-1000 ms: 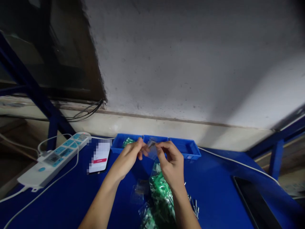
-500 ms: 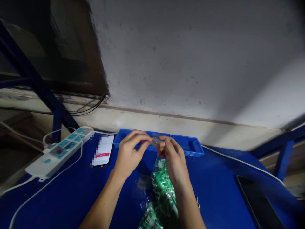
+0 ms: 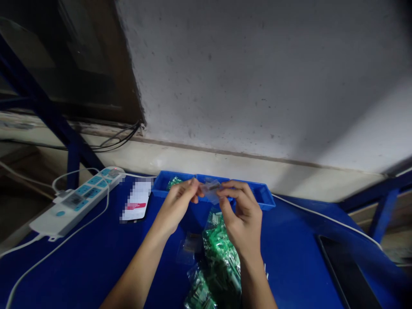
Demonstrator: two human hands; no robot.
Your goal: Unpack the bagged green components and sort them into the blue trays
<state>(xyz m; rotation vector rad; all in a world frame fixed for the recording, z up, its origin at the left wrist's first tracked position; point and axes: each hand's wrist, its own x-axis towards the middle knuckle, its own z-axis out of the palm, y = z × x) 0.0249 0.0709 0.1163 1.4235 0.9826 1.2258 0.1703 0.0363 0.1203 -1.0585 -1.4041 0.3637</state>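
A small clear plastic bag (image 3: 210,191) is stretched between my two hands, with a thin dark piece showing through it. My left hand (image 3: 182,199) pinches its left edge between thumb and fingers. On the other side my right hand (image 3: 243,210) grips the right edge with thumb and forefinger. Below them lies a pile of clear packets with green and white contents (image 3: 222,253), partly covered by my right forearm. More flat clear bags (image 3: 189,246) rest on the table left of that pile. Behind the hands is a blue divided tray (image 3: 254,193) with a green packet (image 3: 174,182) in its left compartment.
At the left lies a white power strip (image 3: 77,201) with cables. A lit phone (image 3: 138,201) is beside it. Far right, a dark flat device (image 3: 349,274) lies on the blue table (image 3: 296,257). A white cable (image 3: 331,221) runs along the back right, near the wall.
My left hand has rolled so its thumb is uppermost, and my right hand has turned its back more into view. The bag between them shows more broadly. The camera view has shifted slightly.
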